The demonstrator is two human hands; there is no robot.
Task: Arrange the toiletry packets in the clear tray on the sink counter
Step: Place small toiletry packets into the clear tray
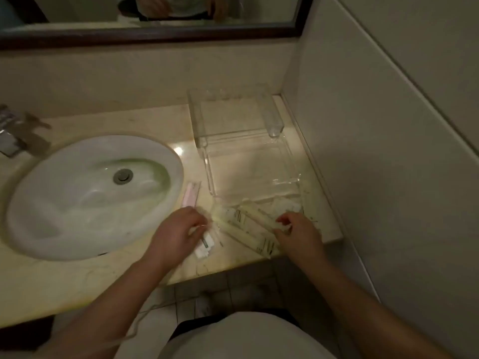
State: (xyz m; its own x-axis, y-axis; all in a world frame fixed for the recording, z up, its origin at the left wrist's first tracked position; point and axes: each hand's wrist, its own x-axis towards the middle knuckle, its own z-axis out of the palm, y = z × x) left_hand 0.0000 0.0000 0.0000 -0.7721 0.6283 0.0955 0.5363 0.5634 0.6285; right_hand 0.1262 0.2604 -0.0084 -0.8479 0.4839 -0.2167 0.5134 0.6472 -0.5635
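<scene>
The gathering step looks to be in hand: most of the clear tray point(248, 164) is bare, and the toiletry packets point(243, 224) lie bunched at its near edge, some seemingly spilling over that edge onto the surface point(155, 120). The right hand point(295, 231) is pinched closed on the end of a long pale packet point(259, 218) at the tray's near right corner. The left hand point(178, 229), just off the tray's near left corner, is curled over small white packets point(204, 246) lying on the surface; whether it actually grips them I cannot tell. A pink packet point(190, 194) lies alone between the tray and the sink point(90, 195). Next, I judge, each packet must be lifted over the tray's low wall and laid flat, side by side, further inside.
</scene>
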